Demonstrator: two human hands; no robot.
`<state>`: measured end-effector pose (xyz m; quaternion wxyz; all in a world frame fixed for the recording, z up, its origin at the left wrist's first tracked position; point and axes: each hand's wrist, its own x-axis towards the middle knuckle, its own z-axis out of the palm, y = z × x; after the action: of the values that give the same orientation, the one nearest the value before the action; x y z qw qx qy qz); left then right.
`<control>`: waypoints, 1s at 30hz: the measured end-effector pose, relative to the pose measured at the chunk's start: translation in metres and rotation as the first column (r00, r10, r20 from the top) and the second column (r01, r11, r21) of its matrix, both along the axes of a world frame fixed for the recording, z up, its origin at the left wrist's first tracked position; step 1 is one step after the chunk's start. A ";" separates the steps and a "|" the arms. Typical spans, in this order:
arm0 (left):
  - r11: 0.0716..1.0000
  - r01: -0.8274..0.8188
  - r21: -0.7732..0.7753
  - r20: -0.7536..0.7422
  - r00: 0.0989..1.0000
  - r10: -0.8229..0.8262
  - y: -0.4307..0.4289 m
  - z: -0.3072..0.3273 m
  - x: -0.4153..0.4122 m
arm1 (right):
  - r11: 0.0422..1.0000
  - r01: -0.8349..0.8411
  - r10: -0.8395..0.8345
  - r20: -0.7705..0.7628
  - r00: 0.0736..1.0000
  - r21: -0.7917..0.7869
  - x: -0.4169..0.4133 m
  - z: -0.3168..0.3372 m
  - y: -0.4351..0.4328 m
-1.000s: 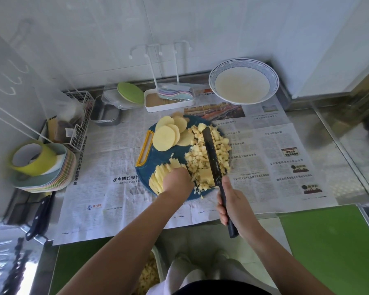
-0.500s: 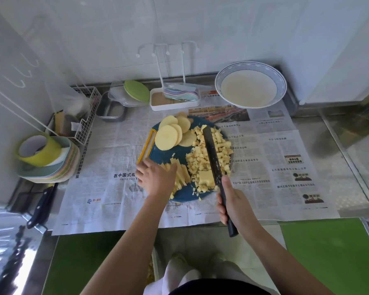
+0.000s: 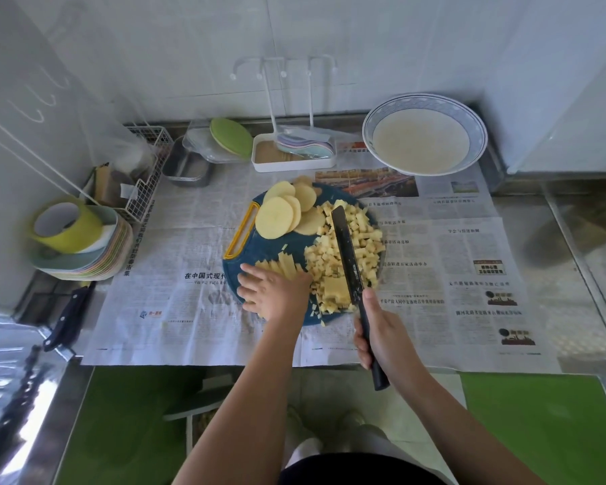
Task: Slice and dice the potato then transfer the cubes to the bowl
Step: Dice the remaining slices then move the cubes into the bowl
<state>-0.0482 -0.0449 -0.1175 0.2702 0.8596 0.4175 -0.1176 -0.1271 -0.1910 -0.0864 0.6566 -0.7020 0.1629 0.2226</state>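
Newspaper (image 3: 175, 260) protects our counter while our left hand (image 3: 272, 292) lies flat, fingers spread, steadying potato strips (image 3: 284, 266), and our right hand (image 3: 382, 336) grips the knife (image 3: 345, 252), parked across finished cubes (image 3: 361, 239).

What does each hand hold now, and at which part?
The right hand holds the knife by its black handle. The left hand grips nothing; it lies flat, fingers spread, on the potato strips.

Printed newspaper sheets (image 3: 175, 274) cover the counter. Stacked pastel plates (image 3: 84, 264) carry a yellow tape roll (image 3: 63, 224). A black-handled spare knife (image 3: 69, 318) lies adjacent.
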 end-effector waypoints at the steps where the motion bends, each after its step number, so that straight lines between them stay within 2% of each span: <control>1: 1.000 0.010 0.013 0.003 1.000 -0.010 0.000 -0.001 0.000 | 1.000 -0.002 0.002 0.002 1.000 0.000 0.000 0.000 0.000; 11: 0.987 0.099 0.128 -0.015 0.995 -0.097 -0.001 -0.006 0.004 | 1.000 -0.020 0.021 0.016 1.000 -0.016 0.005 -0.004 -0.002; 15: 0.963 0.199 0.184 -0.006 0.979 -0.202 0.006 -0.010 0.005 | 0.999 -0.038 0.038 0.033 0.999 -0.016 0.004 -0.005 -0.002; 18: 0.908 0.333 0.253 -0.007 0.939 -0.343 0.016 -0.013 0.002 | 0.998 -0.053 0.054 0.037 0.998 -0.026 0.003 -0.006 0.000; 21: 0.810 0.505 0.299 -0.011 0.850 -0.526 0.033 -0.015 0.002 | 0.995 -0.083 0.087 0.057 0.995 -0.059 0.003 -0.008 0.003; 24: 0.681 0.668 0.299 -0.021 0.719 -0.695 0.054 -0.013 0.008 | 0.993 -0.095 0.099 0.055 0.994 -0.065 0.001 -0.009 0.006; 30: 0.336 0.906 0.258 -0.066 0.363 -0.929 0.092 -0.007 0.022 | 0.987 -0.131 0.136 0.047 0.990 -0.097 -0.005 -0.009 0.020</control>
<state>-0.0263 0.0471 -0.1246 0.0652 0.9757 -0.1404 -0.1554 -0.1326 -0.1707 -0.0951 0.6106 -0.7470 0.1084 0.2395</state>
